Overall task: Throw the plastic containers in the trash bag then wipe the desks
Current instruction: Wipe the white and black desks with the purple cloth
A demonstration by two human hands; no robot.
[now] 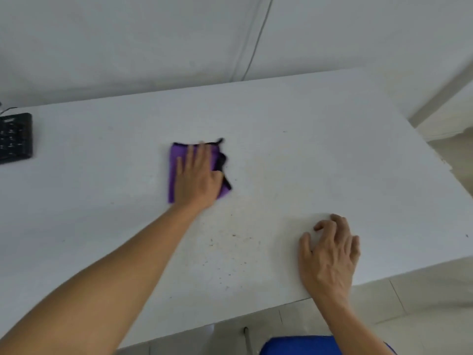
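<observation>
Left hand [198,175], grip open, presses a purple cloth [174,175] flat on the white desk [332,149]. Right hand [330,254] rests empty, fingers loose. A hard sweep could scatter the specks [225,252] floorward.

Head cam, fwd/down, close over desk [332,149]

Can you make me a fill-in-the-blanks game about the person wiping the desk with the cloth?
1. The left hand presses a ____ cloth flat on the desk.
2. The right hand rests on the desk, holding ____.
3. The keyboard at the desk's left edge is coloured ____.
Missing words: purple; nothing; black.
</observation>
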